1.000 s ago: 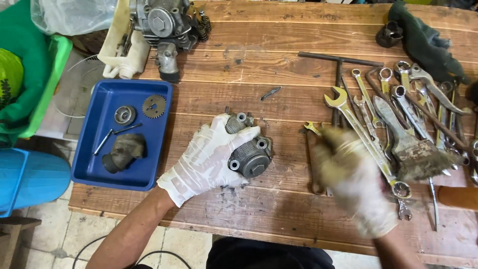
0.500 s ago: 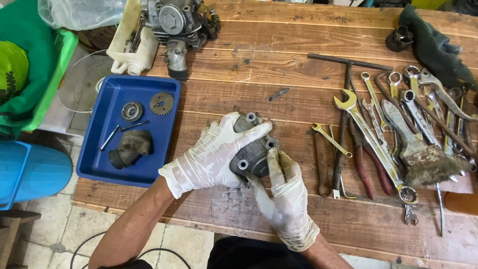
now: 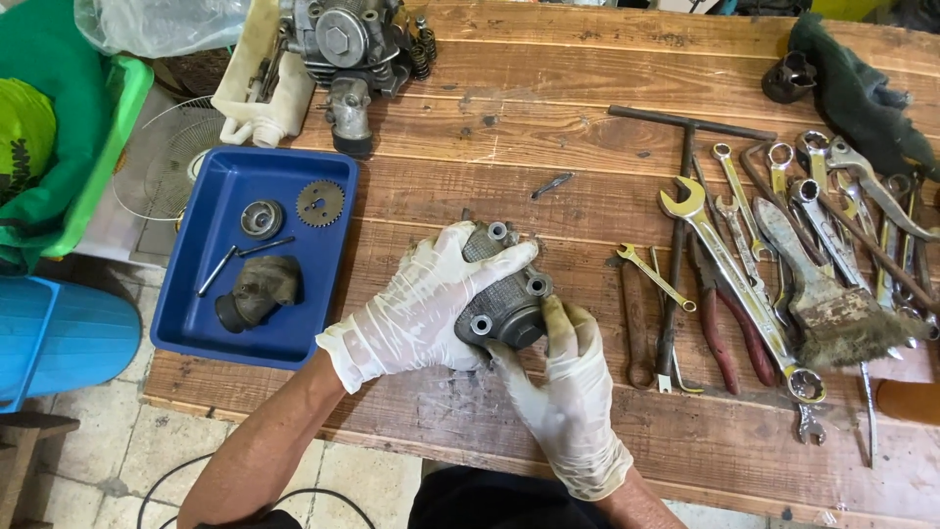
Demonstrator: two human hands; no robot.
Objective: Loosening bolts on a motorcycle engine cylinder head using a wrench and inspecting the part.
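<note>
Your left hand (image 3: 416,309) and right hand (image 3: 568,392), both gloved, grasp one grey metal cover (image 3: 502,294) on the wooden surface (image 3: 548,137). The blue tray (image 3: 196,323) beside it holds four parts: one gear, one round bearing, one pin, one rubber elbow.

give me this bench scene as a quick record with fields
surface: wooden workbench
left hand: white glove, gripping the grey metal engine part from above
right hand: soiled white glove, holding the same part from below
blue tray: holds sprocket gear, round bearing, dark rubber elbow
tools: wrenches, red-handled pliers, dirty brush on the right
far edge: engine assembly
</note>
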